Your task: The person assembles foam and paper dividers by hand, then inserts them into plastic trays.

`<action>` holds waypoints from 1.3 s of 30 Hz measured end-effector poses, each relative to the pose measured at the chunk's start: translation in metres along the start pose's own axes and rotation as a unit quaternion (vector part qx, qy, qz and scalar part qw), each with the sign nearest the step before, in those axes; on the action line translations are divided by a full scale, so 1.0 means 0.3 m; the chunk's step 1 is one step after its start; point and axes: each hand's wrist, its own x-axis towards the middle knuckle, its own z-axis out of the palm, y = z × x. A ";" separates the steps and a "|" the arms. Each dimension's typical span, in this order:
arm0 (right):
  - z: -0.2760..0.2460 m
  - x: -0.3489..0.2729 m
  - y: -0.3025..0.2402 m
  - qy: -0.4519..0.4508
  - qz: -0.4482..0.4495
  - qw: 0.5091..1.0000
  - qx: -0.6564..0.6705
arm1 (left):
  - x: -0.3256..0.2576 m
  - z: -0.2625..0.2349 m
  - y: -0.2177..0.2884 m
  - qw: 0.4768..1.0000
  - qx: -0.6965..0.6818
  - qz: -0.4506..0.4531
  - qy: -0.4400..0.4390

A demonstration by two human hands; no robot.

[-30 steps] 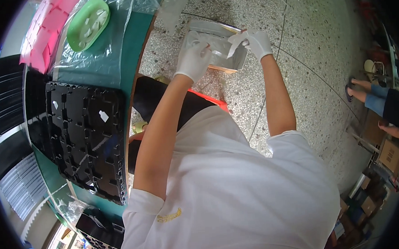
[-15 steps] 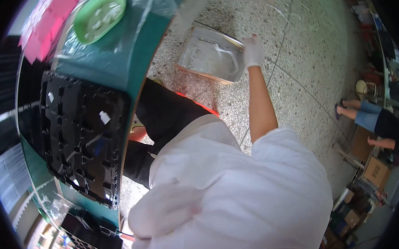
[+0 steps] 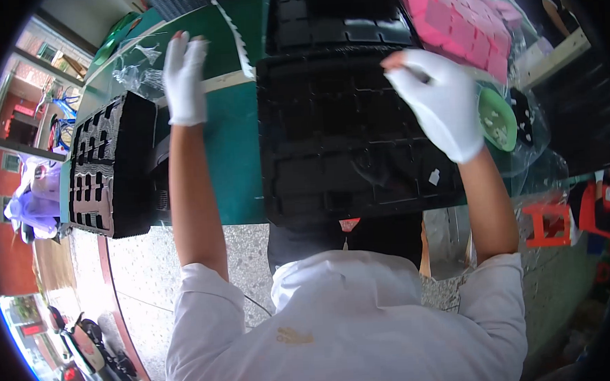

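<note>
A shallow black compartmented plastic tray (image 3: 329,134) lies on the table in front of me. My left hand (image 3: 185,79), in a white glove with bare fingertips, is open, fingers stretched out over the green tabletop left of the tray. Above the tray's far right part is my right hand (image 3: 442,107), gloved the same way, thumb and fingers brought together in a pinch. Whatever sits between those fingertips is too small or hidden to make out. One small white piece (image 3: 434,177) lies in the tray's near right corner, below the right hand.
A second black tray (image 3: 337,16) lies beyond the first. Pink moulded trays (image 3: 458,27) and a green bowl (image 3: 498,122) with small white pieces stand to the right. Black slotted trays (image 3: 114,162) stand at left, near crumpled clear plastic (image 3: 140,75). A box (image 3: 449,241) is below the table edge.
My view has swung from the floor box at my right to the table. My right hand has left that box and is now over the tray; my left hand has come into view.
</note>
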 end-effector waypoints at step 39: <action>0.364 -0.205 -0.012 0.271 -0.250 0.927 -0.066 | -0.411 0.330 0.206 0.933 -0.168 -0.269 -0.170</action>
